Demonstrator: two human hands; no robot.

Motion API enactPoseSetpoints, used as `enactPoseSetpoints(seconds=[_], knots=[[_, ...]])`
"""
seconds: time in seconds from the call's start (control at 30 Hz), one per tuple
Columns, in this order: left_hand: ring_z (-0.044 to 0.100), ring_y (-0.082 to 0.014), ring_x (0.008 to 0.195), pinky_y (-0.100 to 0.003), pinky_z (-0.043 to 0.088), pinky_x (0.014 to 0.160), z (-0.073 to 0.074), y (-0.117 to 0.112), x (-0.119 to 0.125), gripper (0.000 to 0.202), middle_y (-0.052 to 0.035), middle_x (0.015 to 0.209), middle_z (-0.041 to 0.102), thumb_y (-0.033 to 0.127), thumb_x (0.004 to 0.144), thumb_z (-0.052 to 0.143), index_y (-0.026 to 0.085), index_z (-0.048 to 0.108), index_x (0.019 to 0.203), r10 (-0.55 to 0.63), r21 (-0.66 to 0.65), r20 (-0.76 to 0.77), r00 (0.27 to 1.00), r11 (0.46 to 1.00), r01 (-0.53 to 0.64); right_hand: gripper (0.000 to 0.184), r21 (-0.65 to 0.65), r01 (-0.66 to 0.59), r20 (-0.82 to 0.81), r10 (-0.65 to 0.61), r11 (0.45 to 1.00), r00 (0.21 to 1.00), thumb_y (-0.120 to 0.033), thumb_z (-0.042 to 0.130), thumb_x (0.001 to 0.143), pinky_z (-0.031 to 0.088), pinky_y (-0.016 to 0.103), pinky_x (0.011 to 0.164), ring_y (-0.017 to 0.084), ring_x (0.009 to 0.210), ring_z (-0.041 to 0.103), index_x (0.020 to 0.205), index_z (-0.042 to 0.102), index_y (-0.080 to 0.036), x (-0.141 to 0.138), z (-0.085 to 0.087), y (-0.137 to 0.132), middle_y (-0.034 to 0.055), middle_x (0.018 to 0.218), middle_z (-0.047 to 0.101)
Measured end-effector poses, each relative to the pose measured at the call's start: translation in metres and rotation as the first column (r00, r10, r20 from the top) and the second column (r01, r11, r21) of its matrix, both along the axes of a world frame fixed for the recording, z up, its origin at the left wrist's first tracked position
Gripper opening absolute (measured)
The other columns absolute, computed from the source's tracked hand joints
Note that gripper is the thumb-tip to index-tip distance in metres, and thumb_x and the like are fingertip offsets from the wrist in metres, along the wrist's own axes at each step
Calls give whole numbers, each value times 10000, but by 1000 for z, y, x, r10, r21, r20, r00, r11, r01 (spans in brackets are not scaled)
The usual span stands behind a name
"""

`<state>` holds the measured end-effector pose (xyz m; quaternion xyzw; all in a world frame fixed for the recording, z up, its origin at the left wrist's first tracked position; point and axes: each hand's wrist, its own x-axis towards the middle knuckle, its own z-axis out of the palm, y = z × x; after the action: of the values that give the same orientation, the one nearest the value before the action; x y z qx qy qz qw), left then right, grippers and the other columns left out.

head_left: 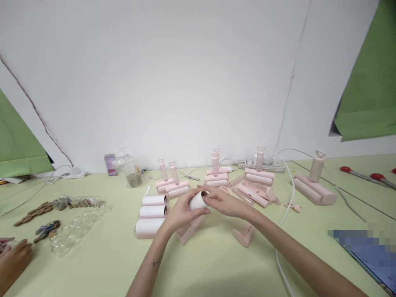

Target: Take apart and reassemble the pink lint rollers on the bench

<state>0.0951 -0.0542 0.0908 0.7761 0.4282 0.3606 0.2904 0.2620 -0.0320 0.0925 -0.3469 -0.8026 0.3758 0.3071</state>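
Observation:
My left hand [182, 209] is wrapped round a white lint roller refill [196, 201], its brown cardboard core showing at the right end. At that open end, my right hand [222, 201] pinches the edge of the roll with thumb and fingers. Under my left hand sits a pale pink lint roller cover [189, 231], partly hidden. Left of it, several white rolls lie side by side in pink cases, the nearest roll [150, 226] lowest. A loose pink curved part [243, 235] rests to the right, below my right forearm.
Pink lint rollers with upright heart-topped handles stand along the wall, one [314, 189] at the right. A white cable [292, 185] crosses the table near my right arm. Clear plastic domes [72, 231] lie at the left, near another person's hand [15, 260]. Red-handled scissors [359, 173] lie far right.

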Motion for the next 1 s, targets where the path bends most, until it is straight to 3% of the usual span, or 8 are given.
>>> enactPoseSetpoints(seconds=[0.1, 0.2, 0.3, 0.43, 0.57, 0.83, 0.93, 1.0], knots=[[527, -180, 1016, -276, 409, 859, 0, -3, -3, 493, -2, 1109, 582, 339, 679, 655, 248, 481, 1131, 17, -8, -26, 1000, 1000, -17, 378, -8, -52, -25, 51, 999, 998, -421, 375, 854, 448, 351, 758, 218, 845, 581, 664, 619, -203, 1, 3, 0, 32, 985, 627], [563, -199, 930, -293, 438, 767, 2, -7, -10, 476, -4, 1024, 614, 433, 715, 586, 254, 460, 1138, 217, 59, -113, 970, 976, -212, 397, 16, 162, -289, -150, 987, 946, -449, 319, 882, 391, 368, 870, 216, 986, 536, 767, 610, -205, 12, 23, -5, 47, 1050, 608], [578, -225, 876, -295, 443, 697, -1, -9, -15, 407, -15, 941, 637, 484, 742, 517, 244, 514, 1071, 341, 136, -381, 860, 940, -312, 372, 4, 340, -656, -254, 941, 711, -425, 328, 897, 403, 359, 847, 182, 897, 567, 683, 537, -205, 34, 52, -17, 40, 899, 638], [553, -283, 951, -342, 437, 734, -21, -8, -7, 419, -98, 966, 636, 365, 755, 532, 171, 515, 1126, 363, 175, -637, 680, 927, -331, 376, 38, 335, -861, -140, 941, 490, -355, 337, 915, 436, 273, 620, 120, 534, 496, 605, 487, -204, 64, 82, -42, -32, 508, 466], [540, -319, 970, -387, 436, 744, -37, -6, 9, 442, -174, 1085, 573, 269, 819, 436, 86, 434, 1222, 394, 196, -662, 638, 912, -360, 437, 97, 298, -874, -62, 950, 483, -318, 278, 934, 374, 236, 488, 101, 433, 401, 576, 497, -196, 74, 91, -65, -38, 438, 372], [378, -238, 1194, -373, 328, 964, -32, -11, 4, 477, -80, 1271, 460, 385, 837, 402, 198, 359, 1273, 423, 325, -533, 733, 902, -284, 397, 119, 214, -807, -31, 970, 589, -396, 342, 904, 325, 267, 448, 107, 367, 367, 596, 516, -215, 66, 87, -77, -57, 374, 333], [484, -316, 1073, -471, 372, 890, -33, -17, -11, 465, -144, 1116, 573, 398, 805, 446, 130, 472, 1184, 433, 289, -562, 705, 901, -323, 392, 94, 212, -806, -51, 973, 589, -394, 350, 901, 304, 268, 442, 103, 349, 352, 592, 517, -221, 67, 86, -77, -60, 361, 313], [569, -299, 935, -435, 444, 789, -37, -19, -19, 358, -137, 973, 636, 338, 835, 397, 127, 552, 1079, 369, 205, -604, 706, 928, -310, 389, 89, 215, -801, -59, 972, 596, -395, 357, 896, 301, 272, 444, 104, 336, 342, 585, 517, -225, 65, 88, -78, -61, 348, 302]])
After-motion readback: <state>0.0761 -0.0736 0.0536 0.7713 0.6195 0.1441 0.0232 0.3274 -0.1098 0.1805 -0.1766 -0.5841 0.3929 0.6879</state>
